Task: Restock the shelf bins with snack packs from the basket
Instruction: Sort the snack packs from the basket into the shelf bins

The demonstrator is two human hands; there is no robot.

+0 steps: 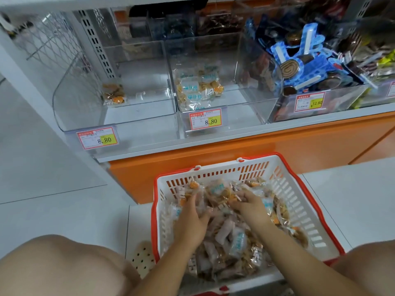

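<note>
A white basket with a red rim (307, 212) stands on the floor below the shelf, heaped with clear snack packs (233, 246). Both hands are down in the pile. My left hand (193, 218) curls around packs near the basket's far left. My right hand (250, 207) closes on packs near the middle. On the shelf above, the left clear bin (136, 116) holds one or two packs (114, 96). The middle clear bin (239, 107) holds a small heap of blue-labelled packs (198, 88).
A third bin (333, 103) at the right is full of blue-wrapped snacks. Price tags reading 8.80 hang on the left and middle bins. The orange shelf base (235, 152) runs behind the basket. My knees frame the lower corners, and a perforated shoe (142, 256) shows left of the basket.
</note>
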